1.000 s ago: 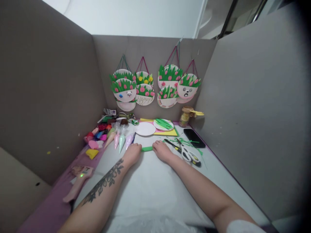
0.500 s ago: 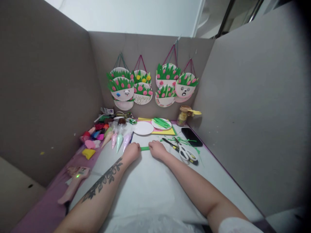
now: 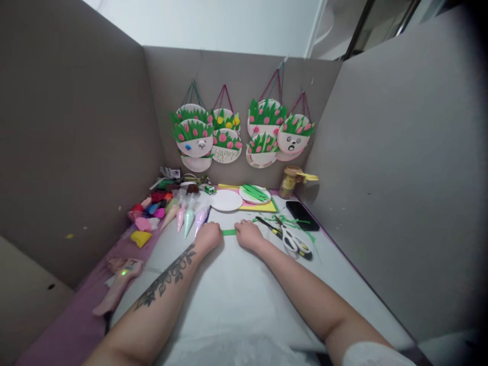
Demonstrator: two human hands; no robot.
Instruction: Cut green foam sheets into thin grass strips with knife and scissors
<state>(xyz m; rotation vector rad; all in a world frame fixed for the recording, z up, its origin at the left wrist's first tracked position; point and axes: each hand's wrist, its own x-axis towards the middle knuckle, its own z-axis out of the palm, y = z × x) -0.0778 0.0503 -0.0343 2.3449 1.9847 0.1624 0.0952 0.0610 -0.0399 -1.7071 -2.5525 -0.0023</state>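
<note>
Between my two hands stretches a green paper strip, lying low over the white table cover. My left hand is closed on its left end, and my right hand has its fingers curled on the right end. Just beyond them lie a white paper plate and a second plate stacked with green paper leaves. To the right of my right hand are white-handled scissors, a black and yellow utility knife and thin green paper scraps.
Decorated paper-plate baskets hang on the grey back panel. Coloured clay packs and piping bags lie at left, above a pink glue gun. A phone and a jar stand near the right panel.
My hands keep their hold on the green strip with hardly any movement. The whole view has shifted slightly, so things appear a little further right.
</note>
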